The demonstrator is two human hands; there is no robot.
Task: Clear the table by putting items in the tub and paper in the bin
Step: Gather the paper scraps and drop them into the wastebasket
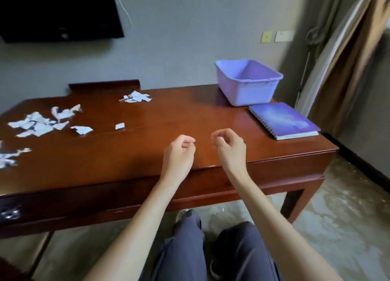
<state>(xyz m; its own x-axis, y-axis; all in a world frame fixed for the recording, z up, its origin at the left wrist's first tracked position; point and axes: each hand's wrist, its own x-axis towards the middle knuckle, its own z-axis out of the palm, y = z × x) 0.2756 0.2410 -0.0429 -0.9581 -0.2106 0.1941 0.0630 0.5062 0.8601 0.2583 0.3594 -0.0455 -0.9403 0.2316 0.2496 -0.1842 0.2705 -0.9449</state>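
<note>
A lilac plastic tub [249,84] stands at the far right of the brown wooden table [160,116]. In front of it lies a purple spiral notebook [283,119]. Torn white paper scraps [40,122] are scattered over the table's left half, with a smaller heap [136,97] near the back and one small piece [119,126] toward the middle. My left hand [179,152] and my right hand [230,146] hover over the table's front edge, fingers loosely curled, holding nothing. No bin is in view.
A dark television [57,12] hangs on the wall at upper left. Curtains [346,59] hang at the right beside the table's end. My legs and shoes show under the table's front edge. More paper scraps [8,157] lie at the left border.
</note>
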